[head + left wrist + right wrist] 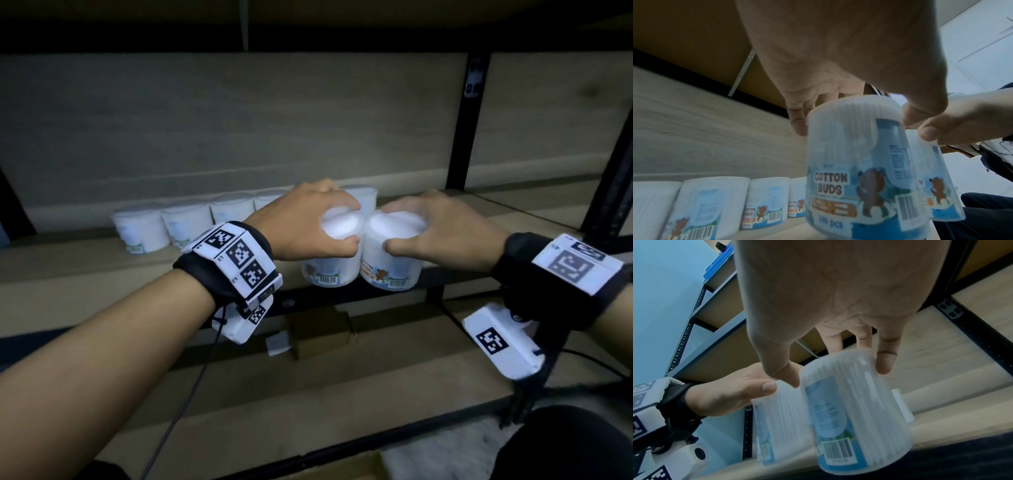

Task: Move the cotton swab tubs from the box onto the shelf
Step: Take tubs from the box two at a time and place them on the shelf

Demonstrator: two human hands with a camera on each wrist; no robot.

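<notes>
My left hand (308, 219) grips the lid end of one white cotton swab tub (329, 257) from above, fingers and thumb curled round it. My right hand (442, 229) holds a second tub (390, 260) the same way, right beside the first. Both tubs hang over the front edge of the wooden shelf (85, 274). The left wrist view shows the held tub (855, 170) with a bear label reading COTTON BUDS. In the right wrist view the other held tub (855, 415) tilts, barcode showing. A row of several tubs (164, 226) stands along the shelf's back.
A black metal upright (462, 137) stands at the right behind the hands. On the lower shelf lie a small cardboard box (322, 332) and a white packet (277, 342). A corner of a cardboard box (325, 469) shows at the bottom edge.
</notes>
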